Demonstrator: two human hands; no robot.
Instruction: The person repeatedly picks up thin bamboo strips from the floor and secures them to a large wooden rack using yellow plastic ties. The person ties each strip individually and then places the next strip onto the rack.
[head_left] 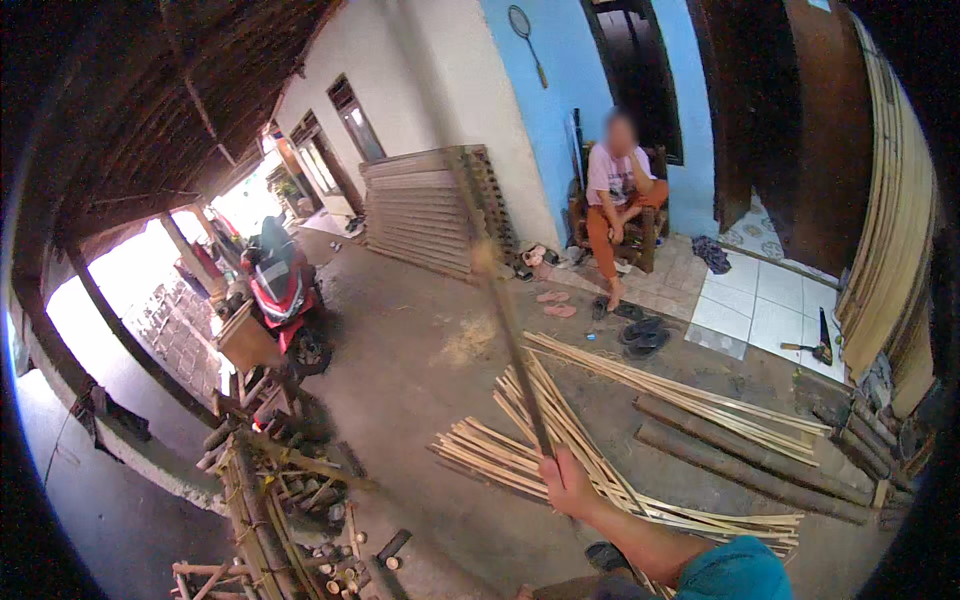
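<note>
My right hand (568,482), at the end of a teal sleeve, is closed around the lower part of a long bamboo pole (486,258). The pole slants up and away to the left, past the top of the view, and blurs toward its far end. Below and beside this hand, pale split bamboo strips (490,447) lie crossed in a loose pile on the ground. More long strips (680,385) are spread out to the right, alongside dark bamboo poles (750,465). My left hand does not show.
A person (622,185) sits on a chair by the blue wall. A red motorbike (285,280) is parked at left. Cut bamboo (255,510) is stacked at lower left. Sandals (645,338) lie near the tiled step, with a hatchet-like tool (820,345) on it.
</note>
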